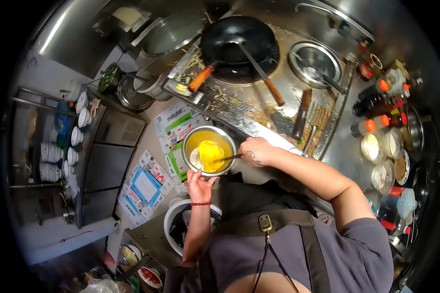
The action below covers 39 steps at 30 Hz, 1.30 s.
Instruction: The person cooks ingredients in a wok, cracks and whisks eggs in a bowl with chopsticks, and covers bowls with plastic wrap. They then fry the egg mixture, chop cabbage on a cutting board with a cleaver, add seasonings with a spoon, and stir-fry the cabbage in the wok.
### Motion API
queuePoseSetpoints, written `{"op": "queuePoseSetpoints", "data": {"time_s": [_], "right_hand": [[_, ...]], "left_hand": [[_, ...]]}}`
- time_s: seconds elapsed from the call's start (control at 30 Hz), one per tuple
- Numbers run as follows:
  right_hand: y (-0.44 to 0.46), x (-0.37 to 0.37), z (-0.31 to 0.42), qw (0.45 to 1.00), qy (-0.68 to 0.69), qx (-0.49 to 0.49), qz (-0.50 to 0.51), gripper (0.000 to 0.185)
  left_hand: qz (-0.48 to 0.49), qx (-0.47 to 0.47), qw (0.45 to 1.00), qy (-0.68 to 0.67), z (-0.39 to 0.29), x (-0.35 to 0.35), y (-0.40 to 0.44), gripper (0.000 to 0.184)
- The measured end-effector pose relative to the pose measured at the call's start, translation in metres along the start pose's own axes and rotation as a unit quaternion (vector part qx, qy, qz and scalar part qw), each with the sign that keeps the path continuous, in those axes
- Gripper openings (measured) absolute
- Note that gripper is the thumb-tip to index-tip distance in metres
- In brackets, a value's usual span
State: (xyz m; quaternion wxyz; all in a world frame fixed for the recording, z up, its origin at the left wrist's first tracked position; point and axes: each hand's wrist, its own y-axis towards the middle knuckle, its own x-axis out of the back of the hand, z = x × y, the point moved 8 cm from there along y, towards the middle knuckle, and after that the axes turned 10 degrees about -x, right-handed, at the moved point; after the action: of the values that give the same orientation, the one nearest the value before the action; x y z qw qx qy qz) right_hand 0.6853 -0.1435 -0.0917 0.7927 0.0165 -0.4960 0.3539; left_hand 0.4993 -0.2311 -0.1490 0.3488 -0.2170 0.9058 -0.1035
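Note:
A metal bowl [187, 146] holding bright yellow beaten egg [211, 152] is in front of my body. My left hand [200, 186] grips its near rim from below, thumb and fingers against the wall; a red bead bracelet circles that wrist. In my closed right hand [255, 150], just right of the bowl, are dark chopsticks [228, 158], their tips down in the egg. I cannot tell from here whether one or two sticks are held.
Ahead stands a greasy steel stove with a black wok [237, 41], an orange-handled ladle [259, 72] and a metal pot [315, 63]. Sauce bottles [371, 126] crowd the right counter. Stacked bowls [50, 161] fill a left rack. Flattened cartons [144, 185] cover the floor beside a white bucket [168, 219].

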Motion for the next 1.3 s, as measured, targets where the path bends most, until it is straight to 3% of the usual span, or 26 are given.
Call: {"op": "queuePoseSetpoints", "data": {"time_s": [0.03, 0.1, 0.17, 0.23, 0.3, 0.33, 0.37, 0.43, 0.47, 0.5, 0.53, 0.63, 0.67, 0.7, 0.77, 0.83, 0.9, 0.97, 1.0, 1.03, 1.1, 1.13, 1.17, 1.23, 1.27, 1.3], "right_hand": [[0.022, -0.001, 0.01, 1.0, -0.007, 0.005, 0.002, 0.012], [0.067, 0.012, 0.017, 0.992, -0.025, -0.057, -0.114, 0.014], [0.107, -0.022, 0.037, 0.999, 0.029, -0.008, -0.027, 0.014], [0.149, -0.011, 0.057, 0.99, 0.117, 0.012, -0.077, 0.015], [0.191, -0.017, 0.064, 0.994, -0.034, -0.099, 0.0, 0.014], [0.205, -0.029, 0.077, 0.999, 0.038, -0.009, -0.027, 0.014], [0.221, -0.028, 0.092, 0.999, 0.037, -0.011, -0.023, 0.014], [0.256, 0.0, 0.097, 0.988, 0.036, -0.122, -0.088, 0.014], [0.283, -0.027, 0.089, 0.996, -0.019, -0.083, -0.01, 0.014], [0.291, -0.029, 0.109, 0.999, 0.027, 0.022, 0.019, 0.015], [0.303, -0.027, 0.107, 0.999, 0.036, -0.013, -0.002, 0.015], [0.33, -0.04, 0.1, 0.994, 0.087, -0.069, -0.015, 0.015], [0.332, -0.046, 0.09, 0.988, 0.131, -0.086, -0.01, 0.015], [0.329, -0.024, 0.122, 0.996, 0.089, -0.022, 0.012, 0.017], [0.337, -0.001, 0.107, 0.975, 0.087, -0.177, -0.102, 0.016], [0.345, -0.028, 0.107, 0.997, 0.062, -0.052, 0.009, 0.016], [0.345, -0.011, 0.12, 0.996, 0.029, -0.076, 0.026, 0.017], [0.342, 0.008, 0.09, 0.97, 0.027, -0.237, -0.042, 0.02], [0.342, 0.001, 0.096, 0.984, 0.049, -0.171, 0.006, 0.02], [0.347, -0.008, 0.091, 0.991, 0.078, -0.101, -0.024, 0.02], [0.335, 0.03, 0.089, 0.964, 0.079, -0.217, -0.131, 0.02], [0.346, 0.008, 0.071, 0.972, 0.012, -0.224, -0.064, 0.018], [0.341, 0.021, 0.082, 0.972, 0.016, -0.222, -0.068, 0.018], [0.322, 0.059, 0.125, 0.977, 0.118, -0.151, -0.09, 0.018], [0.333, 0.038, 0.085, 0.945, 0.122, -0.219, -0.211, 0.017], [0.349, 0.009, 0.063, 0.96, 0.085, -0.203, -0.172, 0.017]], "left_hand": [[-0.003, -0.005, 1.0, -0.006, -0.007, 0.014, 0.014, 0.018], [-0.047, -0.034, 0.998, -0.005, -0.03, 0.039, 0.038, 0.02], [-0.059, -0.039, 0.997, -0.02, -0.047, 0.058, 0.069, 0.023], [-0.074, -0.056, 0.995, 0.019, -0.059, 0.096, 0.111, 0.023], [-0.136, -0.058, 0.988, -0.034, -0.09, 0.09, 0.136, 0.014], [-0.119, -0.054, 0.991, -0.006, -0.095, 0.105, 0.156, 0.014], [-0.099, -0.05, 0.994, 0.019, -0.099, 0.115, 0.174, 0.014], [-0.087, -0.052, 0.995, -0.005, -0.108, 0.129, 0.206, 0.014], [-0.118, -0.047, 0.991, -0.026, -0.121, 0.123, 0.214, 0.014], [-0.149, -0.039, 0.987, -0.042, -0.13, 0.123, 0.221, 0.015], [-0.122, -0.046, 0.991, -0.016, -0.13, 0.133, 0.237, 0.016], [-0.129, -0.021, 0.991, -0.015, -0.14, 0.14, 0.264, 0.019], [-0.117, -0.014, 0.992, -0.033, -0.137, 0.144, 0.274, 0.028], [-0.168, 0.002, 0.985, 0.045, -0.135, 0.155, 0.279, 0.034], [-0.098, -0.014, 0.995, -0.022, -0.139, 0.144, 0.294, 0.033], [-0.099, -0.009, 0.995, -0.025, -0.144, 0.137, 0.303, 0.031], [-0.111, -0.01, 0.993, 0.034, -0.146, 0.132, 0.308, 0.031], [-0.079, 0.002, 0.997, -0.025, -0.147, 0.121, 0.316, 0.045], [-0.074, -0.003, 0.997, -0.002, -0.149, 0.116, 0.32, 0.045], [-0.07, -0.008, 0.997, 0.025, -0.152, 0.114, 0.325, 0.046], [-0.073, -0.005, 0.997, 0.021, -0.154, 0.109, 0.332, 0.045], [-0.073, -0.006, 0.997, 0.024, -0.152, 0.105, 0.333, 0.045], [-0.054, -0.014, 0.998, 0.017, -0.153, 0.096, 0.336, 0.045], [-0.033, -0.022, 0.999, 0.019, -0.158, 0.088, 0.345, 0.044], [-0.028, -0.016, 0.999, 0.005, -0.156, 0.088, 0.347, 0.039], [-0.022, -0.009, 1.0, -0.008, -0.155, 0.087, 0.349, 0.033]]}}
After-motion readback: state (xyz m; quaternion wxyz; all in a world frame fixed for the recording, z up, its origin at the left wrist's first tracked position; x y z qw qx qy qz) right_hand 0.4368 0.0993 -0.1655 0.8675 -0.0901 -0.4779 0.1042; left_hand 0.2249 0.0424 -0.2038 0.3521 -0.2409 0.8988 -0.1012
